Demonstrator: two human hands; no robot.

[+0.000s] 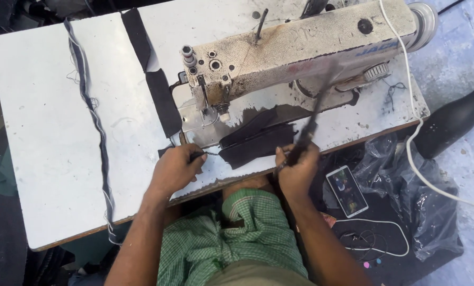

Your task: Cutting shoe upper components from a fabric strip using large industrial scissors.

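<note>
My left hand [177,168] rests on the white sewing table [46,159] near its front edge, pinching a small dark bit of cloth and thread. My right hand [297,170] grips a pair of scissors [307,133], blurred, pointing up and away over the table. Between the two hands lies a stack of dark fabric pieces [257,142], just in front of the needle area [223,112] of a worn, cream sewing machine [300,47].
A long dark fabric strip [160,90] runs from the table's back to the machine. A thin dark strip with loose threads [96,124] trails down the left side. Right of my lap lie a phone [347,190], a black plastic bag [411,190] and a white cable [414,159].
</note>
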